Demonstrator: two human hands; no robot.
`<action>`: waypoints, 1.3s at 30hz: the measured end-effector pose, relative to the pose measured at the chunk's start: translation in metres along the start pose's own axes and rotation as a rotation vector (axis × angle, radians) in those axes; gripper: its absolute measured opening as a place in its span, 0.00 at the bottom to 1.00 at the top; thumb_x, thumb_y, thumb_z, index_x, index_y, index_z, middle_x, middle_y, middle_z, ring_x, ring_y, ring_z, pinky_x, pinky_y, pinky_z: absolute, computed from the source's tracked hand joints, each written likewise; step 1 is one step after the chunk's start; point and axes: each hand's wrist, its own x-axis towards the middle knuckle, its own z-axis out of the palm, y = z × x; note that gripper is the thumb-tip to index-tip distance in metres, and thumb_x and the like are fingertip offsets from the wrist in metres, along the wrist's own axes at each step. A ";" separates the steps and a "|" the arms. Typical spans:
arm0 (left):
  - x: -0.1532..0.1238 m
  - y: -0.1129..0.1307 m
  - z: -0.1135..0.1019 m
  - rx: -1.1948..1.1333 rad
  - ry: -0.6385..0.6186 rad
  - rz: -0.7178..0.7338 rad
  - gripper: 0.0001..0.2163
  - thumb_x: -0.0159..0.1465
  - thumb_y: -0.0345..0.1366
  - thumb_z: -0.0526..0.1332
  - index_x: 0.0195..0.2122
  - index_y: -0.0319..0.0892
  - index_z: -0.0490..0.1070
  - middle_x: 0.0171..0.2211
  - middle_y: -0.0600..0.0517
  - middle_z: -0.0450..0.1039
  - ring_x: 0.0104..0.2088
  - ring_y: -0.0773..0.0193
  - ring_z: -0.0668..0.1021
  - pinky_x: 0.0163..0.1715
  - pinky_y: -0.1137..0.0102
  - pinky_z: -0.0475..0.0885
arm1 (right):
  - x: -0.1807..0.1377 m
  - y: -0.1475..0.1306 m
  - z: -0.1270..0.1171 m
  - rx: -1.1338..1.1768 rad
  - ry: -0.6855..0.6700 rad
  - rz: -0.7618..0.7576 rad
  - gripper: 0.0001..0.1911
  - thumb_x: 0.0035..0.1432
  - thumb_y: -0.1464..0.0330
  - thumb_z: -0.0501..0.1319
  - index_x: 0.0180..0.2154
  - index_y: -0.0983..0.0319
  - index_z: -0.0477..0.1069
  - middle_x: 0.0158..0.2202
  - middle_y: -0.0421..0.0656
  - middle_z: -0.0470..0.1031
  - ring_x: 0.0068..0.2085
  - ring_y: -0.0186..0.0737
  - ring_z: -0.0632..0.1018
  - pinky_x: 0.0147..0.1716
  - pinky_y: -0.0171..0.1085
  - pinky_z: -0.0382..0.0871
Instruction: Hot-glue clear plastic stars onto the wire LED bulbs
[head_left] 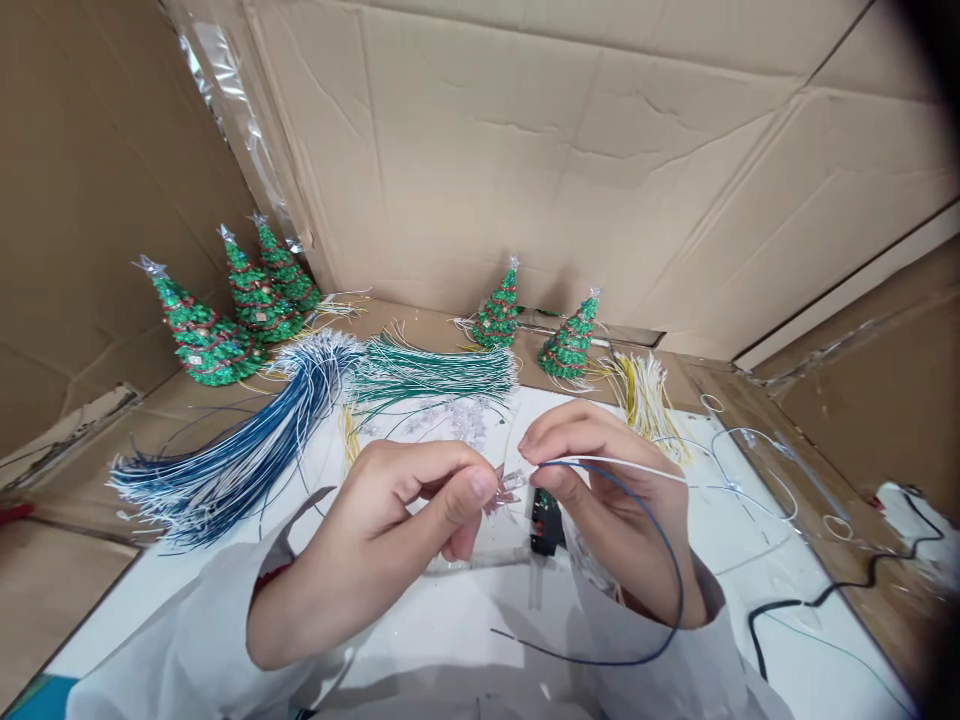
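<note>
My left hand (420,505) pinches a small clear plastic star (511,486) between thumb and forefinger, above the white work surface (442,630). Close on its right, the thumb and fingertips of my right hand (607,475) are closed on a white wire (637,466) and a blue wire (681,575). From that grip the white wire runs off to the right, while the blue one loops down and its free end points left. The wire tips lie near the star; whether they touch or enter it, I cannot tell.
Behind my hands lie bundles of blue-and-white (262,450), green-and-white (435,375) and yellow-and-white wires (645,400). Clear plastic pieces (457,420) are scattered there. Small green Christmas trees (206,345) stand along the cardboard wall (510,160). A black device (546,525) sits below my hands; a black cable (817,600) lies right.
</note>
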 end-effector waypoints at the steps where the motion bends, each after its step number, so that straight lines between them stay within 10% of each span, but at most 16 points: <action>1: 0.000 0.000 0.000 0.000 -0.005 -0.002 0.15 0.65 0.35 0.51 0.23 0.39 0.68 0.16 0.58 0.64 0.18 0.73 0.67 0.22 0.78 0.62 | 0.000 0.000 0.000 -0.010 -0.003 -0.005 0.05 0.55 0.74 0.61 0.34 0.59 0.72 0.32 0.41 0.73 0.35 0.37 0.74 0.35 0.38 0.69; 39: -0.012 0.004 0.013 0.050 0.100 0.093 0.10 0.64 0.31 0.54 0.26 0.40 0.70 0.14 0.59 0.65 0.15 0.76 0.66 0.17 0.81 0.60 | -0.011 0.000 0.027 -0.053 0.345 -0.308 0.12 0.48 0.83 0.58 0.31 0.62 0.71 0.26 0.41 0.72 0.27 0.36 0.74 0.27 0.39 0.70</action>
